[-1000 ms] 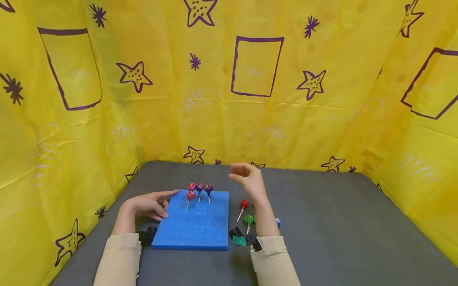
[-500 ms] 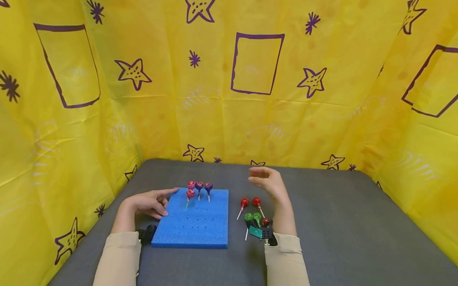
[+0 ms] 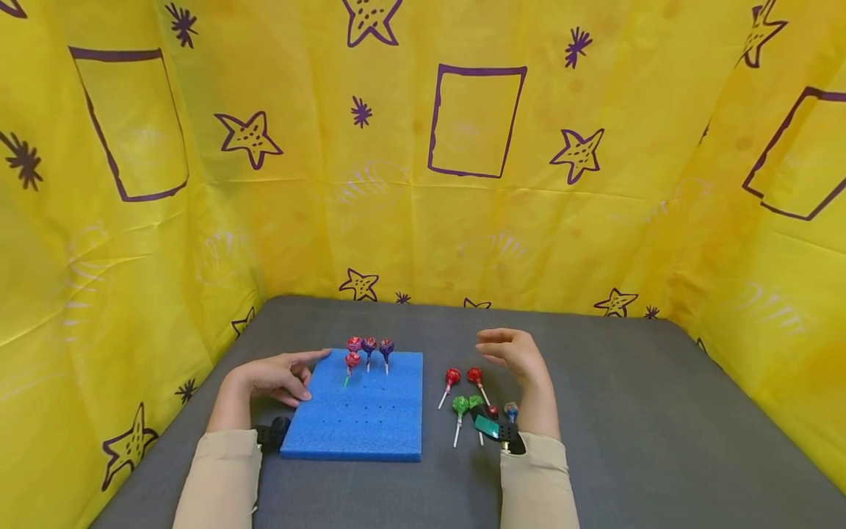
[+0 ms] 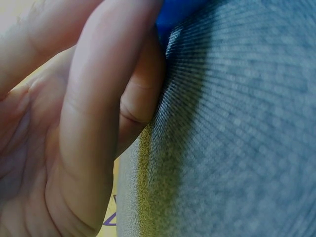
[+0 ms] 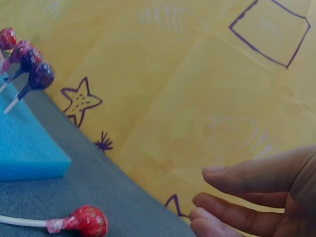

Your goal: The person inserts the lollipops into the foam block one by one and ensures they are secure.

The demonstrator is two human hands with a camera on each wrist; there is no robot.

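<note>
In the head view a blue foam board (image 3: pixel 390 441) with small holes lies on the table. My left hand (image 3: pixel 274 377) rests at its left side, index finger reaching to the far corner and thumb at the left edge. Several wrapped lollipops stand in its far rows, including a purple lollipop (image 3: pixel 386 347) and a red-pink lollipop (image 3: pixel 352 360) on a green stick. My right hand (image 3: pixel 517 356) hovers with fingers loosely bent and nothing between them, right of the board. Below it lie a red lollipop (image 5: pixel 90 221) and a green lollipop (image 3: pixel 460 405).
Another red lollipop (image 3: pixel 474 375) and a blue-wrapped lollipop (image 3: pixel 511 411) lie by my right wrist, whose strap partly hides others. The dark grey table (image 3: pixel 634 426) extends to the right. Yellow cloth (image 3: pixel 489 235) with purple drawings stands behind and at both sides.
My right hand has moved right, away from the board, then dropped slightly toward the loose lollipops, uncovering more of them. The left hand and the standing lollipops have stayed put.
</note>
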